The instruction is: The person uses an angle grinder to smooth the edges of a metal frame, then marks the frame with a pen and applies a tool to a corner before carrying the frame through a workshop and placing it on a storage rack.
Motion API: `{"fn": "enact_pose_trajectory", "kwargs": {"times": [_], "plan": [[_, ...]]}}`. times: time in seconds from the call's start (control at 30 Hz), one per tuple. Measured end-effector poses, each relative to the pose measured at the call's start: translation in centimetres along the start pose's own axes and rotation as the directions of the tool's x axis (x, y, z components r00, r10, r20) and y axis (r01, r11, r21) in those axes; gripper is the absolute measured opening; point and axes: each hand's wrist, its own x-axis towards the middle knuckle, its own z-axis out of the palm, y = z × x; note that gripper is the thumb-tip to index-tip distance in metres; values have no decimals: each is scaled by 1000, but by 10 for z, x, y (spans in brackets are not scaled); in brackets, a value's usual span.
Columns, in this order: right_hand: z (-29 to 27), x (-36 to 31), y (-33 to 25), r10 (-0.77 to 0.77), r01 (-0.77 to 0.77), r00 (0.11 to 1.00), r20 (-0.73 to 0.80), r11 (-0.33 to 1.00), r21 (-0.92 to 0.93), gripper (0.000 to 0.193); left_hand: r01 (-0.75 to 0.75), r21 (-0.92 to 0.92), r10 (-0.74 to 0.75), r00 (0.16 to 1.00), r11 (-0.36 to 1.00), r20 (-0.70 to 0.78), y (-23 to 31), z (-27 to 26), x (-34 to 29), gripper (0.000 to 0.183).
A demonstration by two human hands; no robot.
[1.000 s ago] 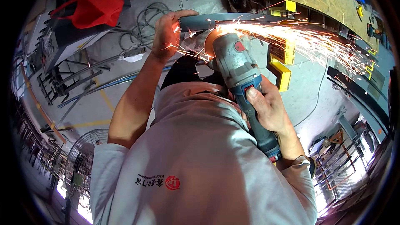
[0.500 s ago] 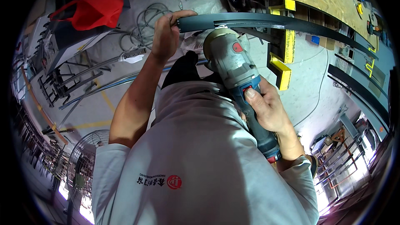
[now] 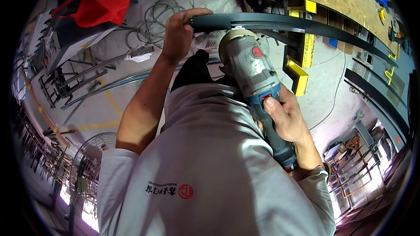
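A: Sparks gone since a second ago; grinder lifted slightly?
B: Yes. Left hand (image 3: 177, 35) at 11 o'clock clamps the dark metal bar (image 3: 280, 22); right hand (image 3: 286, 120) at 4 o'clock wraps the angle grinder (image 3: 256, 76), disc touching bar.

The left arm is reaching up and forward, bare to the rolled sleeve, elbow bent; the left hand (image 3: 177, 35) is curling its fingers closed in a firm grip. The right hand (image 3: 286, 120) is sitting lower, near the chest, wrapping closed, thumb pressing forward, wrist cocked back.
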Motion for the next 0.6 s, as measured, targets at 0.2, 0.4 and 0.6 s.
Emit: {"fn": "enact_pose_trajectory", "kwargs": {"times": [0.2, 0.4, 0.6], "plan": [[-5, 5, 0, 3, -5, 999, 45, 999, 49, 44, -95, 68, 95, 995, 993, 12, 1, 0, 1, 30], [-2, 7, 4, -12, 11, 1000, 26, 1000, 18, 43, 10, -70, -9, 1000, 997, 24, 5, -1, -1, 34], [-6, 4, -2, 12, -12, 1000, -6, 999, 31, 43, -107, 95, 95, 988, 990, 121, 4, -4, 0, 23]]}}
